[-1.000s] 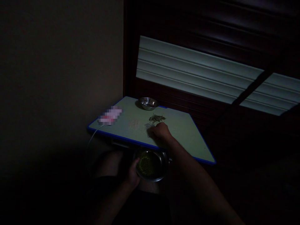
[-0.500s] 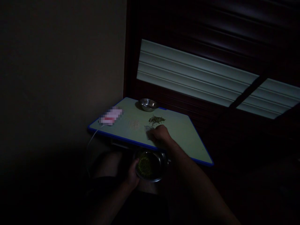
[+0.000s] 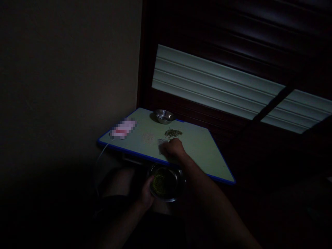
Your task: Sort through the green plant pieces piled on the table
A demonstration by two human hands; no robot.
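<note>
My left hand [image 3: 147,194] grips the side of a metal bowl [image 3: 169,200], held over my lap just below the near edge of the table. Green grains [image 3: 158,184] lie in the left part of that bowl. Over the pale tabletop [image 3: 202,148], my right hand [image 3: 176,147] is closed on a thin, clear flat piece [image 3: 161,146]; its exact kind is hard to make out in the dim light. Just beyond this hand is a small heap of dark grains [image 3: 173,133]. To its left lies a scatter of paler bits [image 3: 148,137].
A second metal bowl [image 3: 165,117] stands at the table's back edge. On the left lies a blurred-out pink and white item [image 3: 123,129] with a white cable [image 3: 103,150] hanging down. A wall [image 3: 77,69] borders the left, and dark slatted panels [image 3: 207,76] rise behind.
My right hand and the clear piece have shifted slightly to the left over the table. The bowl in my left hand stays nearly where it was.
</note>
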